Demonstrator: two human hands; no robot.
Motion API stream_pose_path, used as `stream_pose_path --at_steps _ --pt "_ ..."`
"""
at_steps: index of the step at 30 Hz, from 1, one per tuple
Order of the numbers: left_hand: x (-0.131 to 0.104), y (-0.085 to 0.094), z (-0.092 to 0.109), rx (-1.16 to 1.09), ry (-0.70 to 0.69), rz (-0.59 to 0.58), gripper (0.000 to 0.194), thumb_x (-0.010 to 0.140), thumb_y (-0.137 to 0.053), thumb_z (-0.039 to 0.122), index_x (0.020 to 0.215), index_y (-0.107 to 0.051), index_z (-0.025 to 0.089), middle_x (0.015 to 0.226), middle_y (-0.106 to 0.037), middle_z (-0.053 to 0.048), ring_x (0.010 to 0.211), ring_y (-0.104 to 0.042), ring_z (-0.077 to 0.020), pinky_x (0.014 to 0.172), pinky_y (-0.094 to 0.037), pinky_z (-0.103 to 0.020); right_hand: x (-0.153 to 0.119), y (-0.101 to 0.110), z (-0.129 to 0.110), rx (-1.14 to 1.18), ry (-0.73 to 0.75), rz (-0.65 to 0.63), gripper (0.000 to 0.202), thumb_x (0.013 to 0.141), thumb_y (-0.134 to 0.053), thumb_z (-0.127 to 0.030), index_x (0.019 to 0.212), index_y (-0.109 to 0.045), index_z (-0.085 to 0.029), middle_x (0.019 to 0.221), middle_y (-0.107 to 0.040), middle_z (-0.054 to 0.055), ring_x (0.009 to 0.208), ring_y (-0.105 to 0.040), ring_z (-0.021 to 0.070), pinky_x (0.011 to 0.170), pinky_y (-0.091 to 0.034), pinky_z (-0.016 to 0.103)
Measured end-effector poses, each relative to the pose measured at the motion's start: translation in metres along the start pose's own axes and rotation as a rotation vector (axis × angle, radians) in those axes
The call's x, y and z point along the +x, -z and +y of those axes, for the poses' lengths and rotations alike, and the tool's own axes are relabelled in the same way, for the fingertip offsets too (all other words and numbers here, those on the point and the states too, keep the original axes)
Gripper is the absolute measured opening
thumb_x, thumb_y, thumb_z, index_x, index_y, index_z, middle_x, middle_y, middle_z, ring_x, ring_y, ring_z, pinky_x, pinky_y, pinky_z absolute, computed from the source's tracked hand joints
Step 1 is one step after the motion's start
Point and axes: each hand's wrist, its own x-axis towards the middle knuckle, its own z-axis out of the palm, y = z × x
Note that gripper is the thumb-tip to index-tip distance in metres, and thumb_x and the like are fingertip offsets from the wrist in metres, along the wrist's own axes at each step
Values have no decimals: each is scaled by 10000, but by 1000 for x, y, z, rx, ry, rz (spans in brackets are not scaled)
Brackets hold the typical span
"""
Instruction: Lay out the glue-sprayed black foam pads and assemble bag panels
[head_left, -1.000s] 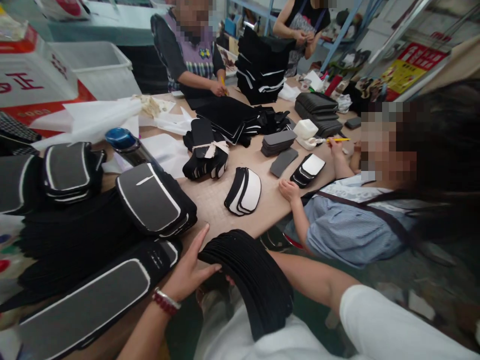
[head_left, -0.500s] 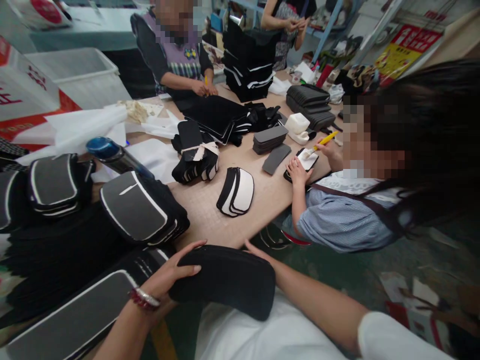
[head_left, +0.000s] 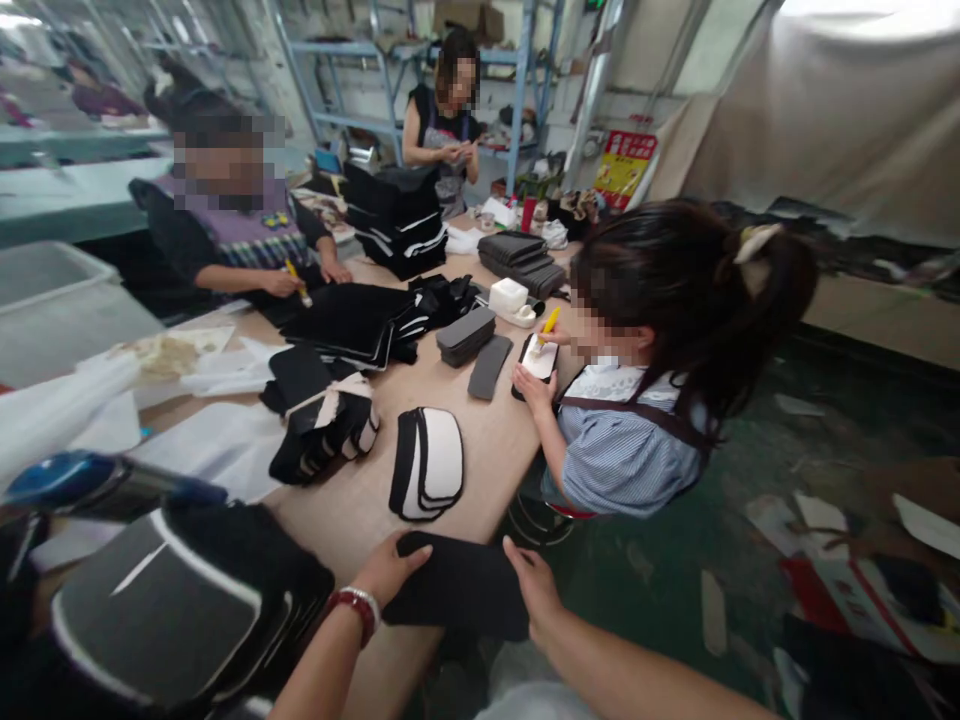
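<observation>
A dark, flat panel (head_left: 461,585) is held level between both hands, just past the near edge of the table (head_left: 480,470). My left hand (head_left: 390,575) grips its left end, thumb on top, with a red and silver bracelet at the wrist. The panel's right end is in my right hand (head_left: 536,585), whose fingers run along the edge. Beyond it lies a small fanned stack of white pieces with black borders (head_left: 442,455). At the lower left stands a pile of grey panels with white rims (head_left: 165,610), close to my left forearm.
A person in a striped shirt (head_left: 630,450) brushes a white piece at the right. Another person (head_left: 247,230) brushes black sheets at the left; a third stands behind. A blue bottle (head_left: 97,480), a bound black bundle (head_left: 322,415) and grey blocks (head_left: 465,335) are around.
The view has swung up and to the right. The panel has turned flatter, and my right hand's fingers now show at its right end. The person at the left has moved the brush hand over the black sheets.
</observation>
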Motion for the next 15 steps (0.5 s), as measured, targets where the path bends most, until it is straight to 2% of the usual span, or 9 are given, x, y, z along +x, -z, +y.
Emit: stream_pose_path --at_steps 3,7,10,15 --pt "13 -6 6 115 -45 31 393 611 -675 441 845 -641 128 1005 -669 -181 1099 -551 -343 1000 -354 -429 -2 -2 8 27 17 132 511 591 -567 -724 671 -618 -221 693 -683 61 790 -655 295 664 -518 371" --pt "15 -14 -1 180 -69 10 349 707 -560 453 889 -632 163 1031 -659 -191 1112 -545 -348 985 -360 -441 -8 6 29 37 -3 236 473 526 -577 -739 557 -592 -267 627 -670 55 791 -658 329 708 -513 414" --pt "15 -16 -10 285 -1 -2 478 760 -434 573 935 -625 171 1024 -658 -203 1055 -575 -368 955 -369 -468 -6 8 42 63 -7 282 450 497 -593 -730 554 -597 -283 665 -682 54 890 -646 344 769 -502 413" --pt "21 -19 -18 441 -10 13 648 746 -338 688 1039 -607 175 969 -665 -220 943 -604 -414 859 -398 -507 3 0 57 137 -36 314 527 596 -525 -740 679 -656 -236 733 -699 72 909 -646 322 791 -497 401"
